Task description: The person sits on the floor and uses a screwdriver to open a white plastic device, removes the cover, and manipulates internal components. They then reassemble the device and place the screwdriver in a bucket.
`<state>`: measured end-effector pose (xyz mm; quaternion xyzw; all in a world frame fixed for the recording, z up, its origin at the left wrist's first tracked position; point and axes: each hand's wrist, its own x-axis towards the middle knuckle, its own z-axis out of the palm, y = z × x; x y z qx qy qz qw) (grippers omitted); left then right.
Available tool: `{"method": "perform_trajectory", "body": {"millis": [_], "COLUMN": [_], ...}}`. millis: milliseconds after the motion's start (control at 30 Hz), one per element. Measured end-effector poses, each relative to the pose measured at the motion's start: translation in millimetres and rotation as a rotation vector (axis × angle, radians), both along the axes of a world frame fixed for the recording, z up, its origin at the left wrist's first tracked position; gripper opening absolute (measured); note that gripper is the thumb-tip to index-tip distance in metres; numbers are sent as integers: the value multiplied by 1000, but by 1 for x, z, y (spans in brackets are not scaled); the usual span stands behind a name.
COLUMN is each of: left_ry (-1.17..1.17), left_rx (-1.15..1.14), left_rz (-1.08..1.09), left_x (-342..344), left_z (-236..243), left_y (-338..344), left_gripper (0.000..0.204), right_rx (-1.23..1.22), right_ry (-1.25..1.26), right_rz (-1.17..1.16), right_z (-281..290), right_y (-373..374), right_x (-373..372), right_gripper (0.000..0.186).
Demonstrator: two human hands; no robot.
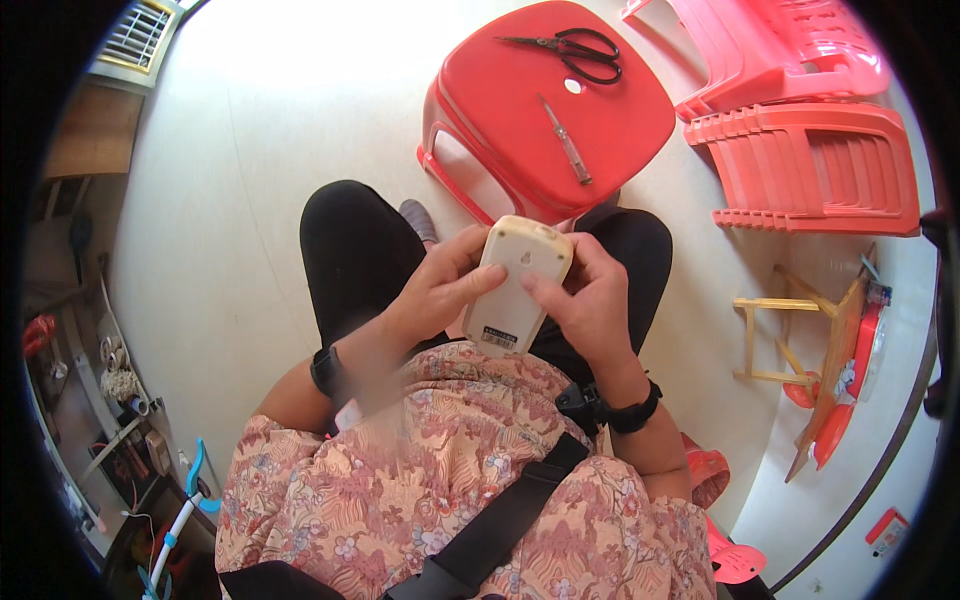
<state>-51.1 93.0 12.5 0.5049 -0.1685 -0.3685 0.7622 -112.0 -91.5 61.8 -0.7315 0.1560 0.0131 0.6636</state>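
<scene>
Both my hands hold a cream-white flat plastic device [517, 282], shaped like a small power strip or adapter, back side up over my lap. My left hand [437, 292] grips its left edge with the thumb on the back. My right hand [588, 300] grips the right edge, thumb pressed on the back. A red plastic stool [610, 120] stands just beyond my knees. On its seat lie black-handled scissors [580, 52] and a screwdriver with a clear handle [566, 140].
Stacked red plastic chairs [800, 120] lie at the upper right. A small wooden stool tipped on its side [800, 340] is at the right, with red items beside it. Shelves with clutter [100, 380] line the left. The floor [240, 180] is pale.
</scene>
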Motion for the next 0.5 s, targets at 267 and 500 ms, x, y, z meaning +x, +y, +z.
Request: {"method": "perform_trajectory", "body": {"millis": [267,500], "left_ry": [372,285], "left_rx": [34,116], "left_rz": [-149,-211], "left_x": [1,0], "left_z": [-1,6], "left_y": [3,-1], "left_gripper": [53,47], "right_rx": [392,425], "right_ry": [122,135], "right_rz": [-137,-169], "right_z": [-20,-24], "right_y": [-11,-15], "right_x": [11,17], "right_gripper": [27,29]}}
